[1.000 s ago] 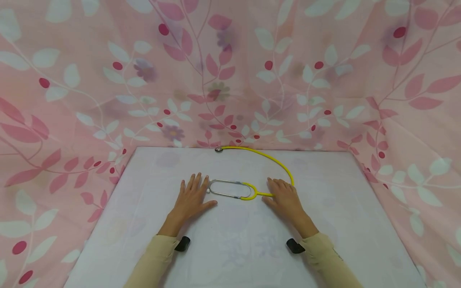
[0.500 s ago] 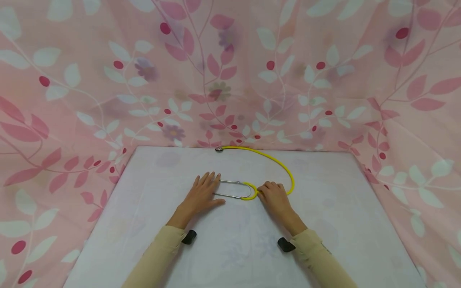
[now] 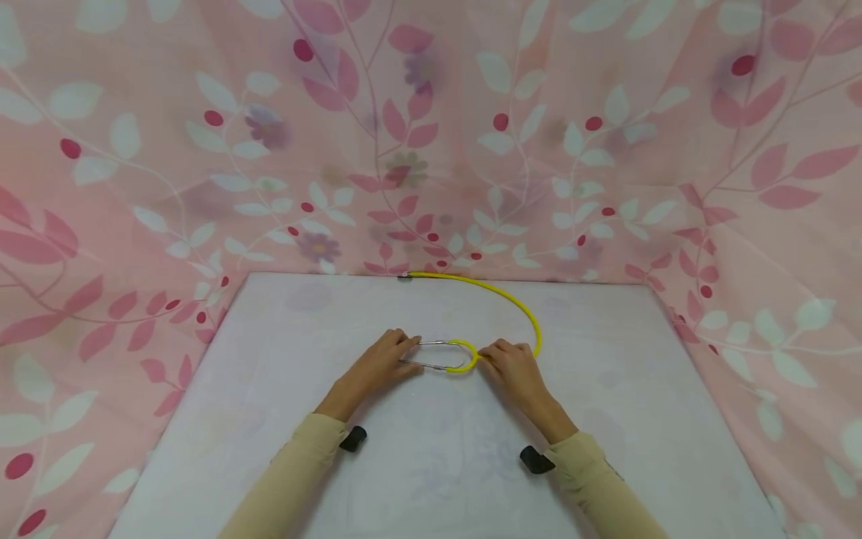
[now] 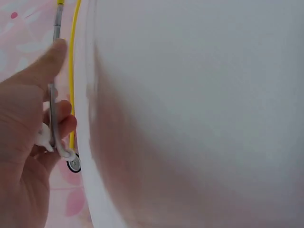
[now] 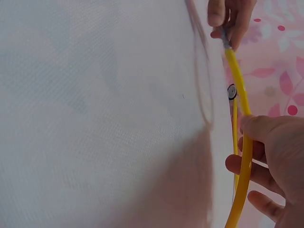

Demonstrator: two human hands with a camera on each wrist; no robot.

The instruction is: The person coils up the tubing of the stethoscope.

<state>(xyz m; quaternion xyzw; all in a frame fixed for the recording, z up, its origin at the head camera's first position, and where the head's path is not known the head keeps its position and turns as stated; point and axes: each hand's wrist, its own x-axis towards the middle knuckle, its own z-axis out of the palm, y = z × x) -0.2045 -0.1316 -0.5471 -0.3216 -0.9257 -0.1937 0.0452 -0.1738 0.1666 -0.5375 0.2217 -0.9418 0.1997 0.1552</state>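
Observation:
A stethoscope with yellow tubing (image 3: 517, 301) and two metal ear tubes (image 3: 434, 343) spans both hands. My left hand (image 3: 382, 363) grips the ear tubes near their tips, thumb toward the near side; a white ear tip (image 4: 43, 134) shows beside its palm in the left wrist view. My right hand (image 3: 517, 374) pinches the yellow tube just past the fork, as the right wrist view shows with its thumb (image 5: 259, 127) on the tube. The held part is raised over the table, with a shadow below it. The round chest piece (image 3: 404, 276) lies at the table's far edge.
A white cloth covers the table (image 3: 444, 464). Pink leaf-patterned curtains (image 3: 431, 150) stand behind it and along both sides. A black wrist camera (image 3: 353, 439) sits at the left sleeve, another black camera (image 3: 536, 460) at the right.
My left hand has moved right and gone from lying flat over the ear tubes to gripping them. My right hand has shifted left to the fork and pinched the tube. The ear-tube end has risen.

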